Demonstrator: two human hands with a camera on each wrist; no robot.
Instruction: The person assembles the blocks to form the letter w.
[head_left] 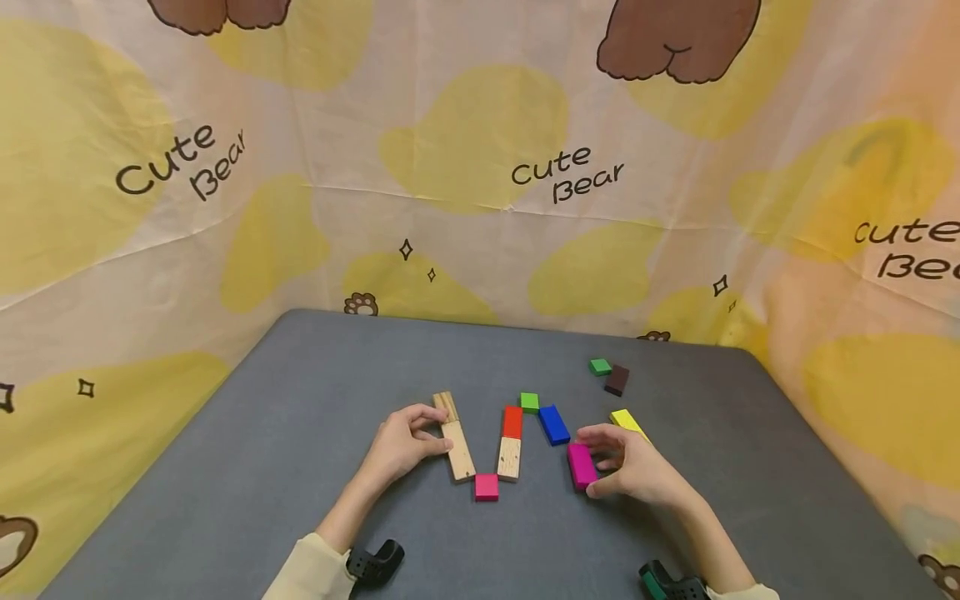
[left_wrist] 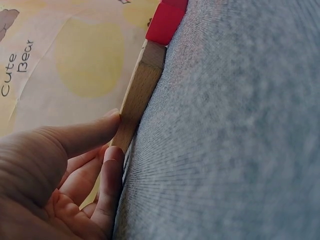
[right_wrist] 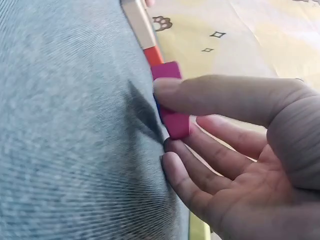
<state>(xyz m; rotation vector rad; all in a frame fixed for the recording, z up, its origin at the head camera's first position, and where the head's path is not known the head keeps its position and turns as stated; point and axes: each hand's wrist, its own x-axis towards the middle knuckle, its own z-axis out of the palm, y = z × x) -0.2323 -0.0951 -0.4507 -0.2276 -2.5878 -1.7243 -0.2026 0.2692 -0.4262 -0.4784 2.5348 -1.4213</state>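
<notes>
On the left, my left hand (head_left: 397, 448) has its thumb and fingers at the side of two plain wooden blocks (head_left: 459, 454) set end to end in a slanting line. My right hand (head_left: 637, 472) pinches a magenta block (head_left: 581, 467) between thumb and fingers, just below a blue block (head_left: 554, 426). Between the hands a pink block (head_left: 486, 487) sits at the bottom of a V. Its right side is a wooden block (head_left: 508, 460) with a red block (head_left: 512, 422) above. A light green block (head_left: 529, 403) lies between the red and blue ones.
Behind my right hand lies a yellow block (head_left: 627, 422), partly hidden. Farther back are a green block (head_left: 599, 367) and a dark brown block (head_left: 617, 380). The grey table (head_left: 337, 367) meets a printed cloth (head_left: 465, 125) at its back and sides.
</notes>
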